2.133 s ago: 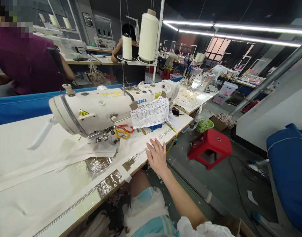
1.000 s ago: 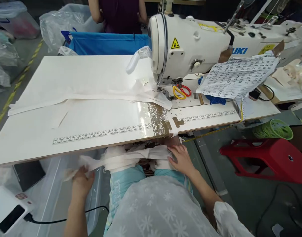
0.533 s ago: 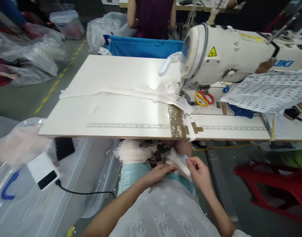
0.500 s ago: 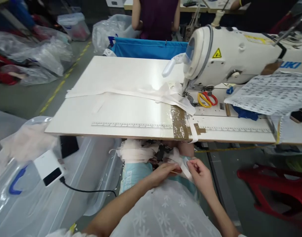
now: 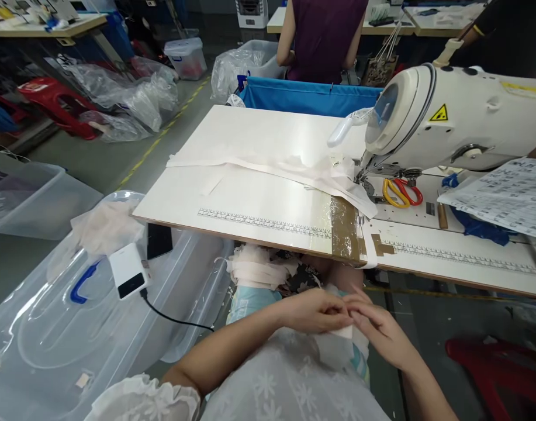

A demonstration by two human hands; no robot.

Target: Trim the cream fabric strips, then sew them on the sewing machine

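Note:
My left hand (image 5: 314, 310) and my right hand (image 5: 377, 328) meet over my lap, fingers closed together on a small white fabric piece (image 5: 338, 345). A stack of pale fabric strips (image 5: 256, 272) lies on my knees under the table edge. Above, a long white fabric strip (image 5: 272, 166) runs across the white sewing table (image 5: 232, 199) to the needle of the white sewing machine (image 5: 460, 117). Yellow and red scissors (image 5: 401, 193) lie by the machine base.
A clear plastic bin with lid (image 5: 75, 316) stands at my left, a white power bank (image 5: 127, 278) with cable on it. A blue cloth trough (image 5: 307, 96) lines the table's far edge; a person in purple (image 5: 322, 35) works behind. Red stool (image 5: 500, 368) at right. Printed paper (image 5: 508, 193) hangs off the machine.
The view swung from the right side of the machine down to my lap. My left hand came in from the bin side; both hands now pinch a fabric piece closer to my body.

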